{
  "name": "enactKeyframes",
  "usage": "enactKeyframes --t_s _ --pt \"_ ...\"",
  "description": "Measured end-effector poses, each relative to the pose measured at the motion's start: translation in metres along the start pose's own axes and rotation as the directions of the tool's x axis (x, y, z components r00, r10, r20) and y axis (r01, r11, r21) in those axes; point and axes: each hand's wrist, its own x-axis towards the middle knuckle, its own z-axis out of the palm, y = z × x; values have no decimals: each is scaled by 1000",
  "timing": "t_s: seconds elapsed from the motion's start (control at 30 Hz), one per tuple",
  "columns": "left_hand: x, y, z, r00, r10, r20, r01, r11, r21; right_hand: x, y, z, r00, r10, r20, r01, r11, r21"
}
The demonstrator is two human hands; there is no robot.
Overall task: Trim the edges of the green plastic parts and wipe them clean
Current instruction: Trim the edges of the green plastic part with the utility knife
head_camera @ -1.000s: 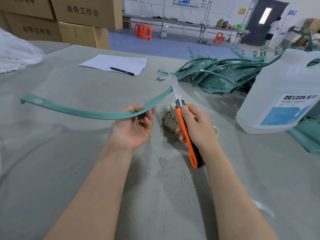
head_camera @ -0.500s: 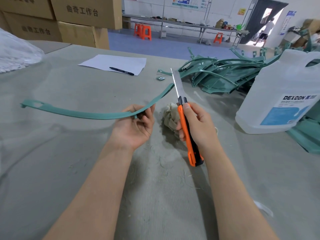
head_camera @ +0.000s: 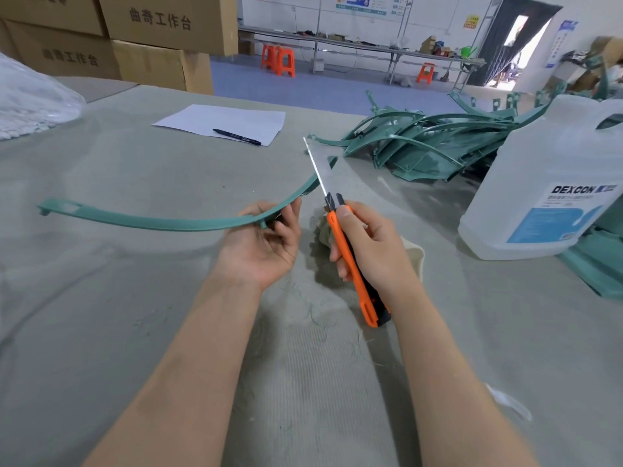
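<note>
Head view. Curved green strip [head_camera: 161,222] pinched between thumb and fingers of left hand [head_camera: 266,244]. Long axis left to right: tabbed end pointed leftward away from hand, other end curved up-right past blade. Orange utility knife [head_camera: 350,264] gripped by right hand [head_camera: 374,244], blade crossed over strip edge. Labelled jug [head_camera: 553,183] stood right of right hand, contents not discernible.

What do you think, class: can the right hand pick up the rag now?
Probably not yet: the right hand grips the knife, so its fingers are taken, though the rag lies close beneath it on the table.
</note>
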Motion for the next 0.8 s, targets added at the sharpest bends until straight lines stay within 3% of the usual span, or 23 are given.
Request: enactKeyframes --t_s 0.2,0.43,0.8 --pt "0 3 -2 1000 28 6 -28 1000 -11 -3 -2 1 995 0 96 0 1000 -4" --pt "1 4 -2 999 29 19 -29 999 21 1 0 -10 995 24 -100 -22 1000 18" --pt "-1 4 -2 999 31 5 -31 1000 3 1 1 -1 1000 15 -16 -16 1000 -23"
